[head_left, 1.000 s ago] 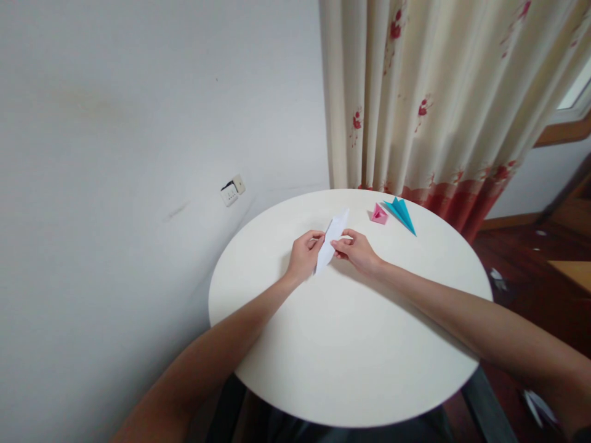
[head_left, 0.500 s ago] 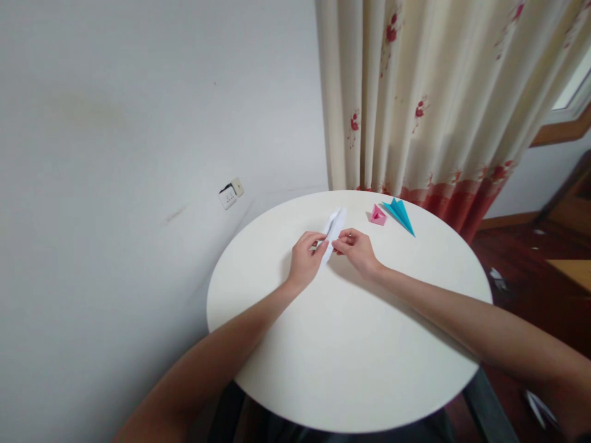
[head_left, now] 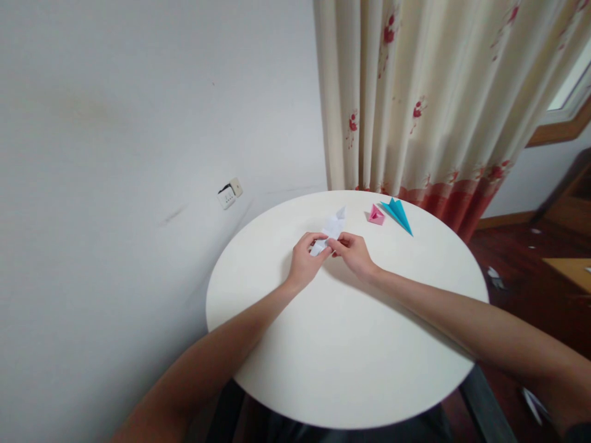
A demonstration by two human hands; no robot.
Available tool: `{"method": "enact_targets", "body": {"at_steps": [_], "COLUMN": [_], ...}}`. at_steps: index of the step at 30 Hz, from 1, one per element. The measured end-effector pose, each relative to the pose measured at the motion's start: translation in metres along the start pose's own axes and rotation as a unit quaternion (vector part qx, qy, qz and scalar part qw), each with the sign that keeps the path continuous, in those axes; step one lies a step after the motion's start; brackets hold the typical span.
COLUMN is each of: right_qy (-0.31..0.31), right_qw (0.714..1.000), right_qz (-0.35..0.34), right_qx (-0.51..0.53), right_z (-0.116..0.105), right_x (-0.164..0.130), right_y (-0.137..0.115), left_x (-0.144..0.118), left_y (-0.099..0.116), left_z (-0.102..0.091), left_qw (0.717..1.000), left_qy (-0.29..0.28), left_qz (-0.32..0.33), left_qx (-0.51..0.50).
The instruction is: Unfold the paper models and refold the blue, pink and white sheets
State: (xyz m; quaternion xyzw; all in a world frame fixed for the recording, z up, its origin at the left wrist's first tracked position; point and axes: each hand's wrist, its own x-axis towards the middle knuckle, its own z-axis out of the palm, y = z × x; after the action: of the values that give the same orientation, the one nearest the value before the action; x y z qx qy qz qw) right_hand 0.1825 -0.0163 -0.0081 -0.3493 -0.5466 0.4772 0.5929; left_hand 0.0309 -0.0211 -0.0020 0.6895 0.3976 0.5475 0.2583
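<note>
A folded piece of white paper is held just over the middle of the table, its pointed far end tilted up and to the right. My left hand pinches its left edge, thumb on top near the lower end. On the right edge, the thumb and fingers of my right hand are closed on the same paper. Both thumbs nearly meet at its lower part. Fingertips under the paper are hidden.
The round white table stands against the wall. Near its far right edge lie a small pink folded paper and a blue paper plane. A flowered curtain hangs behind. A socket is on the wall.
The white paper has turned from nearly edge-on to show its broad face. My right thumb has moved onto it, closer to my left thumb.
</note>
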Motion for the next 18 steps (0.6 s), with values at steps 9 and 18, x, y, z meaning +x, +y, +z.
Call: {"method": "enact_targets", "body": {"at_steps": [9,18], "right_qy": [-0.028,-0.045], "right_qw": [1.0,0.999], "right_qz": [0.002,0.004], "right_qx": [-0.01,-0.025], "right_z": [-0.01,-0.01], "right_x": [0.008,0.008], "right_y": [0.003,0.0], "left_x": [0.0,0.007], "left_y": [0.0,-0.007], "left_z": [-0.004,-0.009], "left_qw": [0.999,0.999], "left_qy": [-0.019,-0.018], "left_qz": [-0.033,-0.032], "left_qx": [-0.019,-0.003]}}
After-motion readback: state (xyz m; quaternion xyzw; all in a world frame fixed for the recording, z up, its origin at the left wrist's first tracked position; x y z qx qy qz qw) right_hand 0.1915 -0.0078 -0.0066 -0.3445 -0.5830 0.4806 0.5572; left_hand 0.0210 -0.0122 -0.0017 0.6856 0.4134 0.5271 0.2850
